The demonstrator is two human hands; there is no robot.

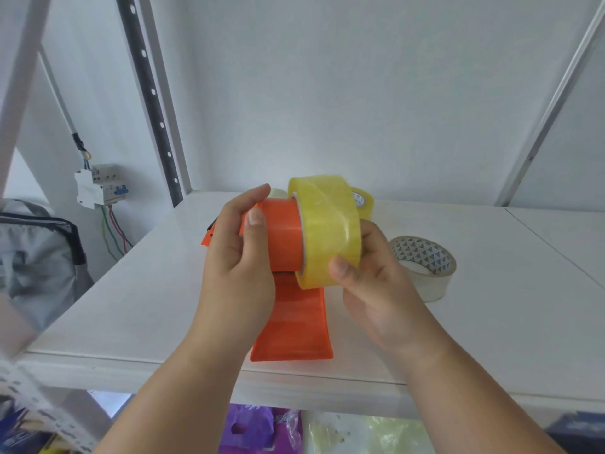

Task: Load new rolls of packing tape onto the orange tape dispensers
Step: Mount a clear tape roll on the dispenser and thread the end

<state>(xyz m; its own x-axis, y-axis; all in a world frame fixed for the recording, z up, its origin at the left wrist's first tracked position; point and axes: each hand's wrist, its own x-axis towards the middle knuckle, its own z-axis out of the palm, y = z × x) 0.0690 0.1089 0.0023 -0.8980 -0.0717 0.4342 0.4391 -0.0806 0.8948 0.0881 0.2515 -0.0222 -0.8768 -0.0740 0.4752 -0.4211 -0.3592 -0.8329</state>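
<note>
Above the white shelf I hold an orange tape dispenser (284, 239). My left hand (239, 250) grips its round hub from the left, thumb on top. A yellowish clear tape roll (329, 229) sits partly on the right end of the hub. My right hand (376, 283) grips that roll from the right, thumb on its front face. The dispenser's flat orange handle (294, 326) hangs down toward the shelf's front edge. Another orange piece (208, 237) shows behind my left hand.
A used whitish tape roll (425, 268) lies flat on the white shelf (491, 322), right of my hands. Another yellowish roll (363, 201) stands behind the held one. A perforated rack post (150, 93) rises at the left, by a breaker box (98, 186). Plastic bags (262, 430) lie below.
</note>
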